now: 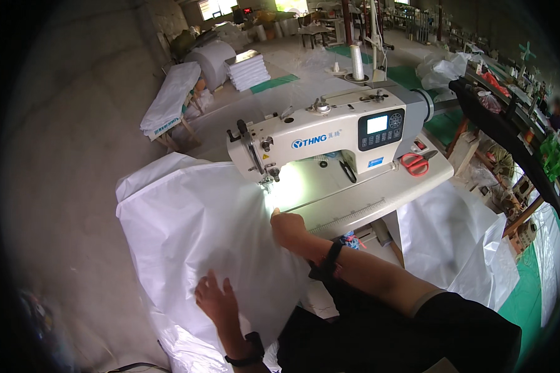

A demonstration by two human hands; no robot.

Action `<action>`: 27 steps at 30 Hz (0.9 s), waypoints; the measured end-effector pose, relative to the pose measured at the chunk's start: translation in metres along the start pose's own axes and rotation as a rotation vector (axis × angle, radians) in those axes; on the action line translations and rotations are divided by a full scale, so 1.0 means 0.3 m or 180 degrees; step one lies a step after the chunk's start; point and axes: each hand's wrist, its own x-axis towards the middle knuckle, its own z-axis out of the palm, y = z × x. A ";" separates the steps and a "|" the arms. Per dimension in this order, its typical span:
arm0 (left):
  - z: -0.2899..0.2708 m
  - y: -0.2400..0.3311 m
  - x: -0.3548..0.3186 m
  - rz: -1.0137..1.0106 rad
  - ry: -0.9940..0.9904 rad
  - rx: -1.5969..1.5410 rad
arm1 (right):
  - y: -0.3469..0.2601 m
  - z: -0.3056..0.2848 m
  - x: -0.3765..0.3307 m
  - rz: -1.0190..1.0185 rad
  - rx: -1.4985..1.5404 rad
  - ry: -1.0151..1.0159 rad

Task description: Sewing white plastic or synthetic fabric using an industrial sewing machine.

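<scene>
Daylight comes through windows (218, 7) far behind the sewing machine (317, 133), and what a busy workshop it is! Back there, behind the machine and to its left, sits a big white roll (211, 62), with a stack of white sheets (247, 71) just beside it. Closer in, a cone of white thread (357, 62) stands upright right behind the machine.

And to the work itself: a broad white sheet (199, 211) spreads in front of the machine and off to its left, creased, one edge running up to the lit needle area. Right hand (287, 229) is there, just in front of the needle, fingers curled at that edge; whether they pinch it, I can't tell from here. Left hand (218, 301), well in front of the machine, is loose, fingers spread over the sheet, gripping nothing.

On the desk (361, 211), black snips (348, 171) lie under the machine's arm, and red-handled scissors (415, 164) rest by its right end, look!
</scene>
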 end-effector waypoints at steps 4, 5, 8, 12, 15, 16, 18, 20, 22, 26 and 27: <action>0.043 -0.129 0.097 -0.0320 -0.0213 0.0049 | -0.007 -0.015 0.066 -0.0211 -0.0045 -0.0018; 0.060 -0.128 0.130 -0.0273 -0.0211 0.0133 | -0.005 -0.016 0.086 -0.0141 -0.0037 -0.0047; 0.104 -0.150 0.225 -0.0232 -0.0379 0.0158 | 0.000 -0.011 0.136 -0.0032 -0.0035 -0.0041; 0.134 -0.131 0.316 -0.0214 -0.0702 0.0426 | 0.049 0.030 0.183 0.0164 0.0214 0.0417; 0.138 -0.125 0.393 -0.0082 -0.0888 0.0323 | 0.100 0.032 0.166 0.0612 0.1488 0.0215; 0.135 -0.149 0.411 -0.0112 -0.0866 0.0328 | 0.088 0.007 0.127 0.0945 0.2756 -0.0252; 0.138 -0.187 0.454 -0.0131 -0.1132 0.0291 | 0.058 -0.055 -0.012 0.1535 0.4716 -0.0819; 0.134 -0.191 0.498 -0.0168 -0.1253 0.0294 | 0.059 -0.042 -0.168 0.1848 0.6070 -0.1879; 0.126 -0.191 0.522 -0.0204 -0.1352 0.0305 | 0.010 -0.026 -0.334 0.1278 0.5045 -0.2322; 0.180 -0.264 0.395 0.0370 -0.0912 0.0020 | 0.021 0.247 -0.394 0.1550 0.4462 -0.2697; 0.210 -0.325 0.339 0.0568 -0.0679 -0.0225 | 0.027 0.290 -0.360 0.1365 0.4509 -0.2573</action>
